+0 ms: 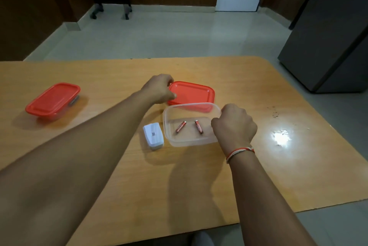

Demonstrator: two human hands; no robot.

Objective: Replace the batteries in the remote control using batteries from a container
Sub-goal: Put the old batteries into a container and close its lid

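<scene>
A clear plastic container (173, 138) stands uncovered in the middle of the wooden table. Two red batteries lie inside it, one (180, 126) on the left and one (199, 126) on the right. My right hand (234, 125) grips the container's right rim. The container's red lid (194, 92) lies flat on the table just behind it, and my left hand (159, 89) holds the lid's left edge with curled fingers. A white remote control (153, 136) lies back side up, touching the container's left side.
A second clear container with a red lid (53, 100) sits shut at the table's left. The table's (258, 176) near edge runs diagonally at lower right. A dark fridge (328, 36) stands on the floor at far right, a wheeled chair base at the back.
</scene>
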